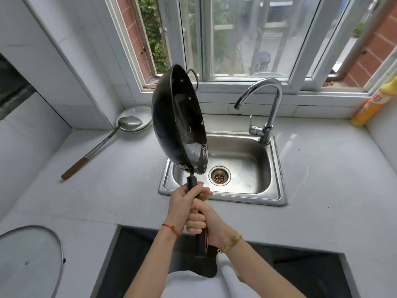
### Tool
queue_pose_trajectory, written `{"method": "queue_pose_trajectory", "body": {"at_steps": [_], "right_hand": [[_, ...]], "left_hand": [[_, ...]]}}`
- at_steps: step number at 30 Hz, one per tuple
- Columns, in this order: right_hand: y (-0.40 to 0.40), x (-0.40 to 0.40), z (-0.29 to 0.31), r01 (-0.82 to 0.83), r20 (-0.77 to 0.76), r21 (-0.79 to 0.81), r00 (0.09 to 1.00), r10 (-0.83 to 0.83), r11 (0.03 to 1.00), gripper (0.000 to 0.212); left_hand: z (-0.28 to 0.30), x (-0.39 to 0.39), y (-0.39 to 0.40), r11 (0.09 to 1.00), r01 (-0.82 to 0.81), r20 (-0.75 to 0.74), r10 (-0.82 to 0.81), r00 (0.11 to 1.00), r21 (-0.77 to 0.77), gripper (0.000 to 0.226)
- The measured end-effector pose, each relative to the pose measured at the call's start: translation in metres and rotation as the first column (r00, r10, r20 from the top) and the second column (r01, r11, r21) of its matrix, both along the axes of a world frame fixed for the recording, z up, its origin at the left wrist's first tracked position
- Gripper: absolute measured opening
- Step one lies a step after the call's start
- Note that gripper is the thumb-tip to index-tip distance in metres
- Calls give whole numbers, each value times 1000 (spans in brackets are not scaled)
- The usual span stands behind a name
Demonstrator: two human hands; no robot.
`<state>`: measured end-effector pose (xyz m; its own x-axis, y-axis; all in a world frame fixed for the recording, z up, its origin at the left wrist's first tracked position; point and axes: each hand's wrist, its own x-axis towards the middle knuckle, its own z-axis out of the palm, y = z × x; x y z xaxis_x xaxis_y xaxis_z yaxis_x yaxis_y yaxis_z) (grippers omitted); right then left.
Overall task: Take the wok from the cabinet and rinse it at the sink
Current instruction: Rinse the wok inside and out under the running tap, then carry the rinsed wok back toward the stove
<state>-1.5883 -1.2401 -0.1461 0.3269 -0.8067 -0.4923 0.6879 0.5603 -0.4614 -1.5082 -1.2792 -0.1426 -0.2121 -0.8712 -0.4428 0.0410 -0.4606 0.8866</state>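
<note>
Both hands are gripping the wok (179, 123) by its long handle (198, 214); the left hand (182, 203) is wrapping its fingers round the upper part, the right hand (204, 220) is clamping just below; the wok is hanging tilted on edge over the sink's (277, 168) left rim, its bowl facing the faucet (266, 104). No water is visibly running; swinging wider, I judge, risks the helper loop striking the window frame (214, 82), or wet fingers slipping under the weight.

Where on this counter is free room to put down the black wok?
Bare counter lies right of the steel sink, up to the yellow bottle. The left side is crowded: long metal ladle, steel plate, glass lid.
</note>
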Motion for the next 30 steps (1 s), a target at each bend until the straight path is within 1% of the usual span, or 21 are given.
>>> {"method": "queue_pose_trajectory", "body": {"at_steps": [2, 3, 5, 6, 8, 11, 14, 17, 20, 24, 30], "right_hand": [[4, 12, 1, 23, -92, -39, 995, -26, 999, 51], [5, 20, 0, 42, -167, -42, 985, -49, 998, 49], [8, 41, 7, 85, -324, -69, 940, -103, 994, 41], [10, 52, 11, 118, -378, -90, 915, -143, 989, 35], [16, 70, 16, 171, -445, -135, 870, -214, 976, 27], [27, 86, 14, 180, -559, -155, 795, -237, 971, 14], [40, 100, 14, 195, -646, -187, 714, -270, 963, 12], [54, 111, 13, 225, -735, -262, 583, -346, 938, 14], [69, 114, 10, 271, -789, -299, 469, -397, 915, 17], [91, 109, 8, 353, -795, -328, 398, -458, 876, 26], [129, 98, 6, 536, -797, -333, 280, -535, 776, 27]], "left_hand": [[3, 12, 0, 999, 43, -14, -43, 999, -2, 32], [4, 20, 1, 998, 68, -2, -68, 998, -13, 32], [8, 36, 1, 993, 117, 26, -116, 993, -24, 34], [10, 44, 2, 991, 135, 24, -134, 991, -22, 34], [13, 60, 5, 985, 173, -4, -173, 985, -24, 33], [14, 79, 14, 970, 240, -63, -242, 968, -42, 31], [9, 92, 21, 954, 291, -97, -298, 950, -76, 26], [5, 98, 29, 926, 361, -119, -373, 920, -113, 23], [6, 97, 39, 889, 437, -171, -456, 873, -139, 28], [9, 88, 51, 825, 533, -240, -564, 790, -185, 28], [12, 61, 78, 694, 692, -248, -719, 649, -201, 17]]}}
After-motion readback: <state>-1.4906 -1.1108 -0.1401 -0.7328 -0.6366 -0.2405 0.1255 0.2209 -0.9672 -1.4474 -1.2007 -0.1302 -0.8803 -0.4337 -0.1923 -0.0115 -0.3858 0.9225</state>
